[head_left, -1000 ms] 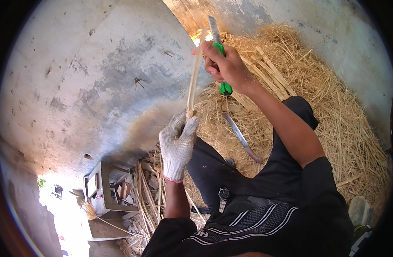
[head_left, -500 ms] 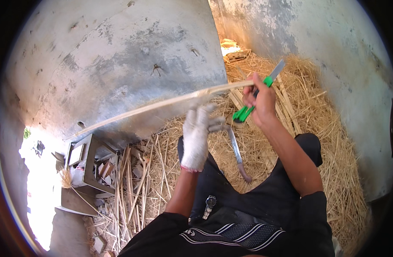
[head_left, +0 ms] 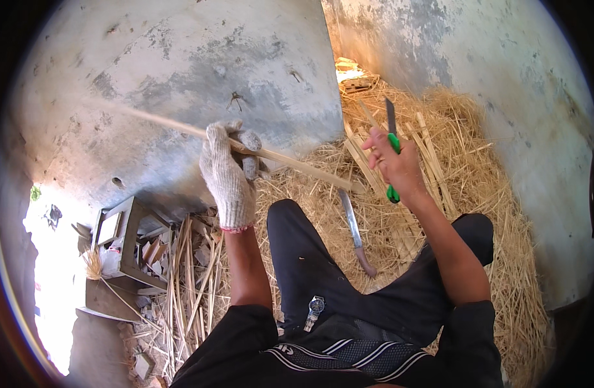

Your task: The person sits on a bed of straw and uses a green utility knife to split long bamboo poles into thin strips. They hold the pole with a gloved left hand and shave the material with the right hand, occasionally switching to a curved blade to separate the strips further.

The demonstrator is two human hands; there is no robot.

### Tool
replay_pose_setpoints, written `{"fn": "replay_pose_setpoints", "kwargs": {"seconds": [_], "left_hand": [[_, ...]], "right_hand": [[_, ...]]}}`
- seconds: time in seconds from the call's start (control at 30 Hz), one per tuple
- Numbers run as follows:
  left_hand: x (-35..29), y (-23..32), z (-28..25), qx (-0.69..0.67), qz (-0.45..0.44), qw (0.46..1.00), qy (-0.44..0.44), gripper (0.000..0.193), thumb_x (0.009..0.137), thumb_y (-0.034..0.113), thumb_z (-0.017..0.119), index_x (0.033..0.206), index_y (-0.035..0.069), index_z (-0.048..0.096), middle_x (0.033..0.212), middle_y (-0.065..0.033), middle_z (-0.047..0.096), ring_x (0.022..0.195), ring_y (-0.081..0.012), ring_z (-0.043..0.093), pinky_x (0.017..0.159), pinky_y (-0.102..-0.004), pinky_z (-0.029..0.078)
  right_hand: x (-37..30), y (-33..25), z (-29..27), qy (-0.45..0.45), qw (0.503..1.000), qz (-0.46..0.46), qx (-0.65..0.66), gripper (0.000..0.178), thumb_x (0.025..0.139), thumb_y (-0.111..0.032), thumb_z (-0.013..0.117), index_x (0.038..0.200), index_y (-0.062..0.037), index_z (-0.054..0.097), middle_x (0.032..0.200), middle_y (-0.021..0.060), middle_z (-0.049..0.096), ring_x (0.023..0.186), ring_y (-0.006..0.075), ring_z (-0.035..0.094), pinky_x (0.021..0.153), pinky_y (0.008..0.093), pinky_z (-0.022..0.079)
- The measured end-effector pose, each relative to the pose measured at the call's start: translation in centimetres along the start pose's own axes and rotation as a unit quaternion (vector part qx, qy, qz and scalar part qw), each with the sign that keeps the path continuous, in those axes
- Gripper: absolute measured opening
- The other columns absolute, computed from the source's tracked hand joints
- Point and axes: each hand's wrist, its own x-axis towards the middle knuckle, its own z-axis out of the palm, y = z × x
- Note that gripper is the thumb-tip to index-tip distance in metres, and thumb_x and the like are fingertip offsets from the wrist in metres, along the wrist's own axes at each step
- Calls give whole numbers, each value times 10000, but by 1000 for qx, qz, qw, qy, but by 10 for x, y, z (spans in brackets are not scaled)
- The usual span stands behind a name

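Note:
My left hand, in a whitish knitted glove, is closed around a long pale strip of split bamboo or cane. The strip slants from upper left, where it blurs, down to its right end above the straw. To the right, my bare right hand grips a green-handled knife, its blade pointing up and away from me. The strip's end lies apart from the right hand. A larger knife with a brown handle rests on the straw between my legs.
Straw and shavings cover the floor. Several split strips lie beyond my right hand. At left stand a wooden box frame with rubble and a heap of long strips. Worn walls rise ahead. A wristwatch lies on my lap.
My left hand has closed on the strip and moved left. My right hand has let go of the strip's end but keeps the knife. The strip now slopes down to the right.

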Motion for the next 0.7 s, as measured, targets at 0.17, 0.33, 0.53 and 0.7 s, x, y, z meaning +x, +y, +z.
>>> {"fn": "replay_pose_setpoints", "kwargs": {"seconds": [0.17, 0.33, 0.53, 0.7], "left_hand": [[-1, 15, 28, -4, -56, 992, -112, 406, 1032, 355, 490, 1099, -34, 586, 646, -58, 584, 327, -61, 351, 310, -229, 398], [-4, 4, 51, -88, -72, 984, -140, 468, 1007, 337, 546, 1234, -72, 561, 846, -110, 688, 514, -63, 524, 451, -216, 495], [-35, -13, 40, 159, -173, 942, -241, 332, 967, 188, 607, 1230, -14, 632, 972, -90, 699, 788, -110, 625, 727, -278, 546], [-42, -16, 42, 186, -158, 930, -274, 267, 946, 143, 637, 1128, -50, 665, 900, -67, 677, 777, -130, 648, 741, -294, 550]], "right_hand": [[-24, -12, 31, -165, 969, -138, -118, 272, 979, -254, 606, 1037, -17, 725, 840, 70, 717, 763, 115, 638, 672, 278, 488], [-25, 0, 36, -153, 976, -145, -54, 257, 978, -238, 595, 1023, -25, 732, 769, 54, 670, 698, 108, 597, 632, 281, 461], [-33, 2, 45, -33, 984, -175, -25, 239, 983, -196, 585, 965, 10, 704, 714, 62, 614, 645, 122, 560, 605, 289, 437], [-35, 9, 47, 13, 976, -211, -48, 234, 982, -173, 587, 929, 35, 679, 706, 87, 585, 619, 148, 549, 588, 307, 428]]}}
